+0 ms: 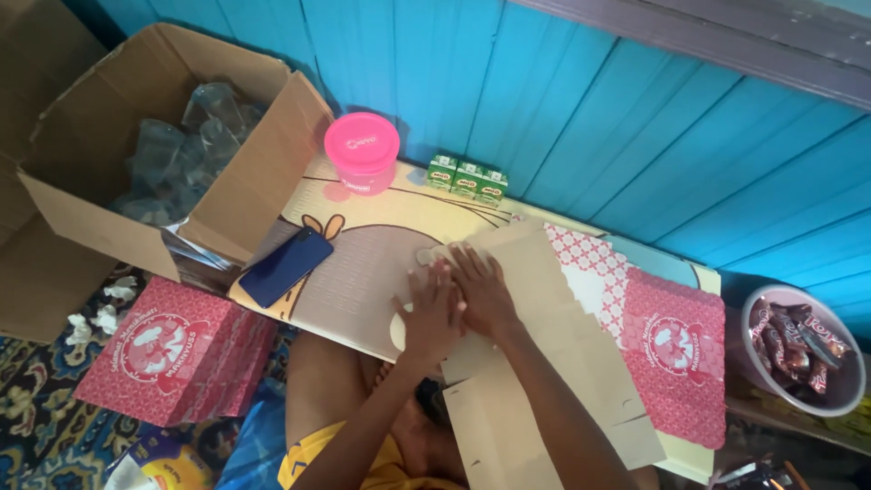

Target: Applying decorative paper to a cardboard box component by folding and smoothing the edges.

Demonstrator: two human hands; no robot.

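Note:
My left hand [428, 313] and my right hand [481, 289] lie flat side by side, pressing on a flat unfolded cardboard box blank [535, 345]. The blank is brown on the upper side, with a red patterned printed side [676, 349] showing at the right. It rests on a low cream table [363, 245] with a cartoon print. Neither hand grips anything; the fingers are spread on the cardboard.
A dark blue phone [286, 266] lies on the table's left part. A pink lidded tub [362, 151] and three small green drink cartons [468, 179] stand at the back. A big open carton [172, 145] holds plastic cups. Red folded boxes [172, 349] stack at left; a bowl of wrapped sweets [803, 349] at right.

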